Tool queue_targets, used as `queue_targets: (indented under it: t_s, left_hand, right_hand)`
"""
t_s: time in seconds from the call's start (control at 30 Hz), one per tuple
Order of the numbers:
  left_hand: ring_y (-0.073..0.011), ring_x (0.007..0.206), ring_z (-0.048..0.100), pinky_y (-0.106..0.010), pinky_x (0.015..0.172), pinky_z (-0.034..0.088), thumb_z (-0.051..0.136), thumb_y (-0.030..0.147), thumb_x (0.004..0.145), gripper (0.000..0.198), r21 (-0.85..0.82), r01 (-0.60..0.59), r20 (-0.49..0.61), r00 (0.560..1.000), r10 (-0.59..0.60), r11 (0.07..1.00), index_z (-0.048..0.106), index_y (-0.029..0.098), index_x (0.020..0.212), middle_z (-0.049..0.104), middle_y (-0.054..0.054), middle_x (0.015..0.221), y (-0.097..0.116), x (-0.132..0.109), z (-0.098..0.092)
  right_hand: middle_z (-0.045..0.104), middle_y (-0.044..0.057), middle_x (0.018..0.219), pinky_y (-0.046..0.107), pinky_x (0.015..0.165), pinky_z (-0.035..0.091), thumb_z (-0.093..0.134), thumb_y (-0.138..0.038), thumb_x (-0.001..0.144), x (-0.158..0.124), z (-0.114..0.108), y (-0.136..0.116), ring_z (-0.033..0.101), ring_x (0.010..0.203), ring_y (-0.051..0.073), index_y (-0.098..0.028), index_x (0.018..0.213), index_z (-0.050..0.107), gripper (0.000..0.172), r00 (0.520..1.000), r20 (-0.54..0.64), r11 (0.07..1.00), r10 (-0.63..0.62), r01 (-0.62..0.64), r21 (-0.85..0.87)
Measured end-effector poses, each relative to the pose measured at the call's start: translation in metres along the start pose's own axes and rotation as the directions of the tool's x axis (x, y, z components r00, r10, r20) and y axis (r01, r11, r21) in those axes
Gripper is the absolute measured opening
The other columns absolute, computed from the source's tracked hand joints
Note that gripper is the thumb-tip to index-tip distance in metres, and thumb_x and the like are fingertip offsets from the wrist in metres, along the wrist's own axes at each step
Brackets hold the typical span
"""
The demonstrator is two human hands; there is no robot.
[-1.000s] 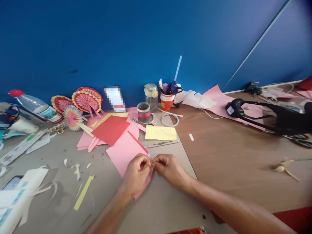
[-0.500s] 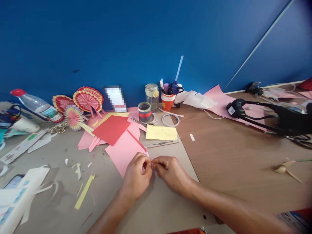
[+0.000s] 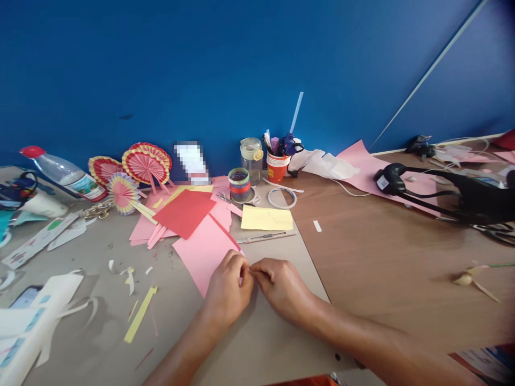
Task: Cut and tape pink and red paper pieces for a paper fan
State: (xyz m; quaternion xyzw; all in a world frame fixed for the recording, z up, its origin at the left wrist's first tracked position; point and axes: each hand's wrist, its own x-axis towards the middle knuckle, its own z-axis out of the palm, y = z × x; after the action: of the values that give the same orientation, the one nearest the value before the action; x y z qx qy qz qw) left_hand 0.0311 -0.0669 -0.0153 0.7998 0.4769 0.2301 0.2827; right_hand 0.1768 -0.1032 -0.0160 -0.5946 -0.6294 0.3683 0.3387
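Note:
My left hand (image 3: 230, 284) and my right hand (image 3: 282, 288) meet over the grey board, fingertips pinched together and touching. A sliver of pink shows inside the curl of my left fingers; the fingers hide what it is. Just beyond the left hand lies a pink paper sheet (image 3: 201, 257), partly under a red paper sheet (image 3: 187, 213). A craft knife (image 3: 267, 236) lies above my hands, with a yellow paper piece (image 3: 267, 219) behind it. To the left is a yellow paper strip (image 3: 140, 315).
Pleated paper fans (image 3: 147, 165) lean near the blue wall beside a tilted plastic bottle (image 3: 66, 174). Tape rolls (image 3: 240, 185), a jar (image 3: 251, 155) and a paper cup (image 3: 277, 167) with pens stand at the back. A black headset-like device (image 3: 462, 198) lies right.
Both hands stay pinched together at nearly the same spot, with small shifts of the fingers. My right fingers look slightly more closed over the pinch. The objects on the table have not moved.

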Motion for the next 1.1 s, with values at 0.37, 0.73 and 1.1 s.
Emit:
queue_targets:
  t_s: [0.37,0.73,1.1]
  left_hand:
    - [-0.0143,0.074,0.057,-0.027,0.068,0.043,0.046,0.017,0.082,0.016,-0.079,0.094,0.054,0.995,-0.089,0.992,0.054,0.021,0.069,0.058,0.000,0.080,0.002,0.001,-0.009]
    - [-0.0142,0.069,0.052,-0.026,0.060,0.040,0.043,0.014,0.080,0.014,-0.048,0.082,0.045,0.996,-0.080,0.996,0.048,0.021,0.069,0.055,0.000,0.078,-0.001,0.002,-0.002]
    - [-0.0144,0.068,0.051,-0.027,0.066,0.041,0.044,0.019,0.074,0.014,-0.175,0.163,0.094,0.984,-0.148,0.971,0.045,0.021,0.061,0.055,0.000,0.072,0.008,0.007,-0.014]
  right_hand:
    - [0.068,0.001,0.068,0.021,0.058,0.039,0.047,-0.009,0.080,0.002,-0.002,0.001,0.060,0.063,0.013,-0.019,0.073,0.070,0.026,1.000,-0.012,1.000,-0.018,0.018,0.012]
    - [0.066,0.000,0.067,0.021,0.057,0.037,0.048,-0.010,0.080,0.001,0.001,0.001,0.056,0.061,0.012,-0.018,0.071,0.068,0.022,1.000,-0.009,1.000,-0.005,0.005,0.002]
    - [0.051,-0.006,0.051,0.019,0.047,0.033,0.050,-0.015,0.076,0.009,0.001,0.007,0.045,0.047,0.008,-0.017,0.070,0.062,0.014,0.967,0.114,0.898,0.229,-0.255,0.358]
